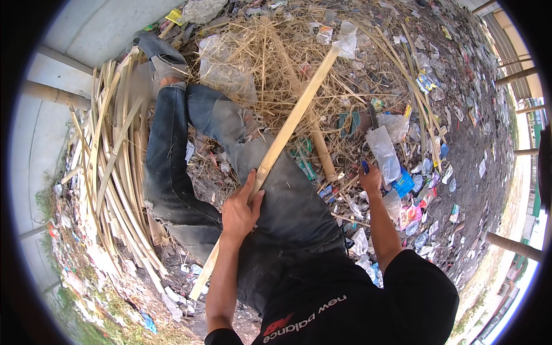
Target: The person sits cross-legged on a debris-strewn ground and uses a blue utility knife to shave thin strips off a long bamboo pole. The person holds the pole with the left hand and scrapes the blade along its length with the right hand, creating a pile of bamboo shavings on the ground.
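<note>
My left hand (240, 210) is closed around a long, pale split bamboo strip (293, 123). The strip slants across my thigh, its far end up over the shavings and its near end down beside my left forearm. Out to the right, low over the littered ground, my right hand (371, 179) is closed on a tool with a blue handle (364, 167). A dark blade-like shape (372, 118) shows beyond that hand; whether it joins the handle I cannot make out. The two hands are well apart, and the right one does not touch the strip.
Many split bamboo strips (109, 172) lie bundled on the left against a pale wall (86, 26). Thin shavings (259, 69) are heaped ahead, with a bamboo pole (322, 150) among them. More strips (422, 98) lie at the far right. Plastic litter (411, 213) covers the ground.
</note>
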### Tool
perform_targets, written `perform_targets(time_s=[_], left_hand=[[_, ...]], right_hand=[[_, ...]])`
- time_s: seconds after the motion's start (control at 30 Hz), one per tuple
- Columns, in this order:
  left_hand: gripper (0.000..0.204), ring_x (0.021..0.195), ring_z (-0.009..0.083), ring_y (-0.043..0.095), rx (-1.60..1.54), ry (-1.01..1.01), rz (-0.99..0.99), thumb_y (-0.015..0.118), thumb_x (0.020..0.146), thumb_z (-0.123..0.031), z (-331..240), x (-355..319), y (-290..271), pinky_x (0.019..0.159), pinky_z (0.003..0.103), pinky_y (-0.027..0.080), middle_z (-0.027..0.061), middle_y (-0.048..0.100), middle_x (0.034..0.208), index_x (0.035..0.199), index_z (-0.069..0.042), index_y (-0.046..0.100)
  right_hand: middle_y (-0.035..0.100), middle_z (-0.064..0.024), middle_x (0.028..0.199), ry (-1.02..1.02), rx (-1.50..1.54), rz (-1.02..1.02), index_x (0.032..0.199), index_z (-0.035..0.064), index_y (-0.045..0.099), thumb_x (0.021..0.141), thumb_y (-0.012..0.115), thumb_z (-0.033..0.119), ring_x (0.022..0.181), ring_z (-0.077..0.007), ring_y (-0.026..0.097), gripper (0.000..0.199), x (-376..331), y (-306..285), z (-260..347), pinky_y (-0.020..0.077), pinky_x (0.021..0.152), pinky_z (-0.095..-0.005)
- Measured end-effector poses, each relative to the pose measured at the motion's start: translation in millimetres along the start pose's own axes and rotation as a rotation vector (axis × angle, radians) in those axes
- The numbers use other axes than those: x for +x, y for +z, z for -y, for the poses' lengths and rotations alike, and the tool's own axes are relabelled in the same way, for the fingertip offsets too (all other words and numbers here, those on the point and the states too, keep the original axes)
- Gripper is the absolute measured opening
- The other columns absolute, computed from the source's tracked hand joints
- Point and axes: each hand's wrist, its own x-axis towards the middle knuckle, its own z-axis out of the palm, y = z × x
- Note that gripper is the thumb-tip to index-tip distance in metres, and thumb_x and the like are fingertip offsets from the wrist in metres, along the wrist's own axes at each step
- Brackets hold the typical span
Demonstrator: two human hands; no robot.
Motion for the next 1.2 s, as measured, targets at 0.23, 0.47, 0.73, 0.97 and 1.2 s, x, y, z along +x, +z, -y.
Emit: perform_targets(time_s=[0.23, 0.47, 0.73, 0.97, 1.2], left_hand=[[0.058, 0.080, 0.0400, 0.074, 0.002, -0.033, 0.025, 0.076, 0.095, -0.022, -4, 1, -4, 0.073, 0.046, 0.058, 0.0213, 0.075, 0.095, 0.150, -0.008, 0.060], [0.058, 0.078, 0.0395, 0.073, -0.020, -0.022, 0.015, 0.077, 0.095, -0.023, -5, 3, -2, 0.071, 0.046, 0.057, 0.0208, 0.075, 0.093, 0.149, -0.008, 0.061], [0.059, 0.081, 0.0422, 0.073, -0.008, -0.020, 0.022, 0.073, 0.097, -0.020, -2, -3, -5, 0.075, 0.045, 0.057, 0.0268, 0.075, 0.104, 0.151, -0.003, 0.057], [0.059, 0.082, 0.0420, 0.074, -0.010, -0.017, 0.059, 0.073, 0.097, -0.022, -7, 5, -5, 0.075, 0.045, 0.057, 0.0266, 0.075, 0.101, 0.151, -0.003, 0.057], [0.060, 0.082, 0.0420, 0.074, -0.008, -0.042, 0.058, 0.074, 0.098, -0.023, -7, 2, -7, 0.075, 0.046, 0.057, 0.0273, 0.075, 0.102, 0.152, -0.004, 0.057]], right_hand=[[0.075, -0.0274, 0.093, 0.338, 0.180, -0.047, 0.104, 0.0007, 0.078, 0.089, 0.077, 0.033, 0.089, -0.0464, 0.073, 0.035, 44, 39, -6, 0.0561, 0.081, -0.0526], [0.077, -0.0266, 0.105, 0.616, 0.028, -0.149, 0.109, -0.0004, 0.078, 0.081, 0.084, 0.052, 0.098, -0.0431, 0.075, 0.060, 111, 71, -24, 0.0584, 0.087, -0.0518], [0.078, -0.0211, 0.098, 0.467, 0.154, -0.141, 0.103, 0.0003, 0.075, 0.069, 0.096, 0.042, 0.096, -0.0427, 0.073, 0.058, 93, 58, 31, 0.0559, 0.087, -0.0514], [0.075, -0.0217, 0.086, 0.270, 0.130, -0.281, 0.097, 0.0009, 0.075, 0.073, 0.089, 0.024, 0.083, -0.0421, 0.073, 0.036, 88, 79, -20, 0.0548, 0.078, -0.0509], [0.074, -0.0192, 0.081, 0.321, 0.205, -0.233, 0.097, 0.0012, 0.076, 0.076, 0.083, 0.017, 0.074, -0.0371, 0.072, 0.027, 81, 75, -6, 0.0544, 0.075, -0.0486]])
